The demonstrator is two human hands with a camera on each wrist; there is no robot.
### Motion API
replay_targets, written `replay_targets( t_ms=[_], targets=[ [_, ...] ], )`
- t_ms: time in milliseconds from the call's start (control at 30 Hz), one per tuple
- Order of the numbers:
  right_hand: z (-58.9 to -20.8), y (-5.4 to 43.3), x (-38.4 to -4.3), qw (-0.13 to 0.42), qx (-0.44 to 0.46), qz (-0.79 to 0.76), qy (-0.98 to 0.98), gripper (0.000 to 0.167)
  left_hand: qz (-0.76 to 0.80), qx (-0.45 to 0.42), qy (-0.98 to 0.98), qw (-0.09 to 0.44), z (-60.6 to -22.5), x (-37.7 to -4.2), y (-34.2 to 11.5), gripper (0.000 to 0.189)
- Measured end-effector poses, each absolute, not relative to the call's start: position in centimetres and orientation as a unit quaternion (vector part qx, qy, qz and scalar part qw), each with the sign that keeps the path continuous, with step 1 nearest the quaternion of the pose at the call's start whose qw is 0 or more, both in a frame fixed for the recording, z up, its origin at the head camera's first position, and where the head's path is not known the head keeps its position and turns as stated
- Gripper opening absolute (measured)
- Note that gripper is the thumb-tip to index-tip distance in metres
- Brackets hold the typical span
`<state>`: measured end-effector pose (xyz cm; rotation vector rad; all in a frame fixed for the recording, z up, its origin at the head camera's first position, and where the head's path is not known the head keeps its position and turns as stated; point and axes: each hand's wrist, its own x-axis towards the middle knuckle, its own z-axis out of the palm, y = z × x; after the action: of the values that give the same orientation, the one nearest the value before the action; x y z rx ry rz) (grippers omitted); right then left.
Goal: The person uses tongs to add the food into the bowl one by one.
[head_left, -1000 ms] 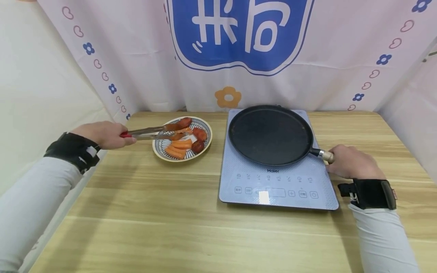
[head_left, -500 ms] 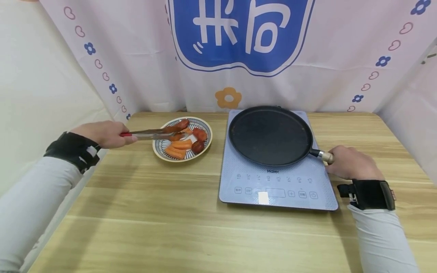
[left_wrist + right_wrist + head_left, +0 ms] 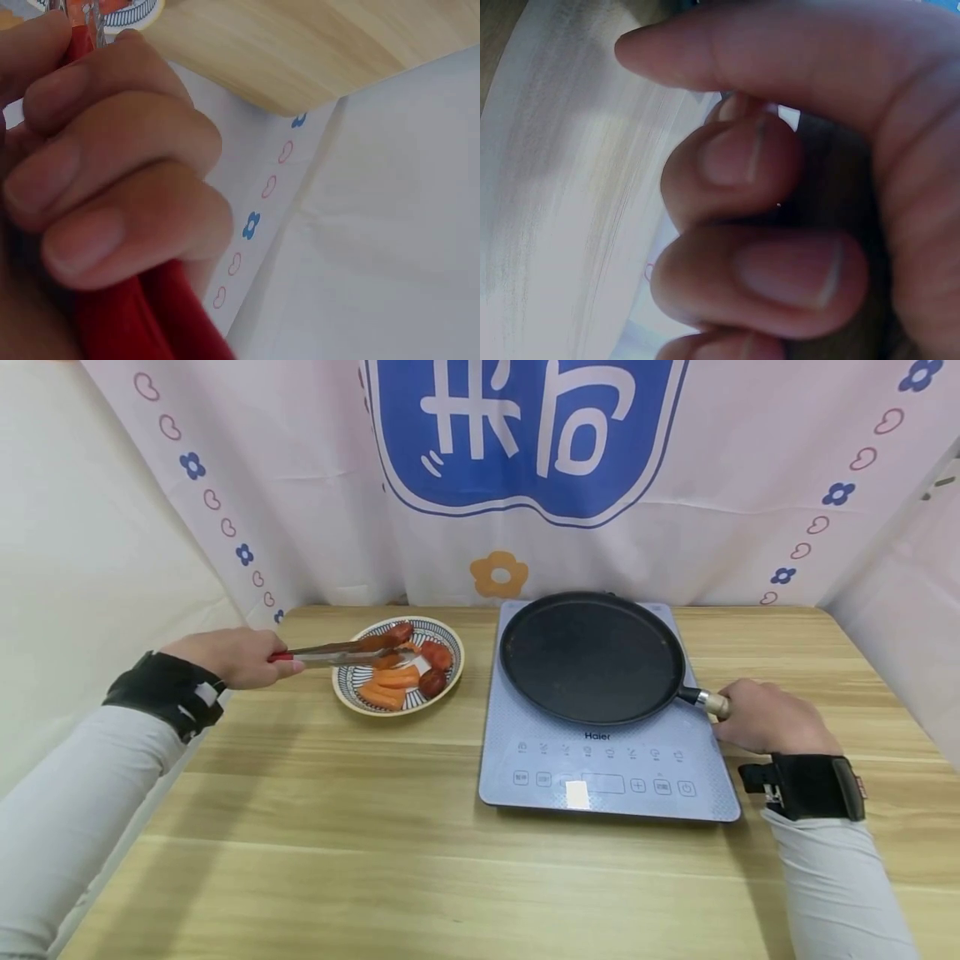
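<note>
My left hand [image 3: 238, 657] grips metal tongs [image 3: 330, 652] by their red handle [image 3: 124, 322], fingers curled round it in the left wrist view. The tongs reach over a patterned plate [image 3: 348, 700], their tips among the food. On that plate lie orange carrot-like pieces [image 3: 384, 696] and several reddish-brown pieces that look like sausage [image 3: 432, 682]. Whether the tips pinch a piece is too small to tell. On the right, my right hand [image 3: 776, 717] holds the wooden handle [image 3: 715, 703] of a flat black pan [image 3: 592, 658]; its fingers curl round the handle in the right wrist view.
Beneath the pan is a pale Haier induction cooktop [image 3: 525, 793], its control panel facing me. A wooden table [image 3: 360, 877] carries everything. A printed curtain [image 3: 330, 527] hangs behind, and white cloth [image 3: 90, 552] borders the left side.
Over the last second the tongs' arms have drawn closer together, and the sausage-like piece at their upper tip has shifted slightly left. The right hand stays on the pan handle.
</note>
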<state>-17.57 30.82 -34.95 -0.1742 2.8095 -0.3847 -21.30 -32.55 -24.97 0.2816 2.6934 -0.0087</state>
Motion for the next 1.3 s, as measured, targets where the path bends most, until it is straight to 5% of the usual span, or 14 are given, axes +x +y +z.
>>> replay_targets(
  t_ms=[1300],
  targets=[
    [-34.8,30.7,-17.5,0.155,-0.055,-0.131,0.978,0.029,-0.056,0.143,0.983,0.105,-26.0,-20.3,-33.3,0.040]
  ],
)
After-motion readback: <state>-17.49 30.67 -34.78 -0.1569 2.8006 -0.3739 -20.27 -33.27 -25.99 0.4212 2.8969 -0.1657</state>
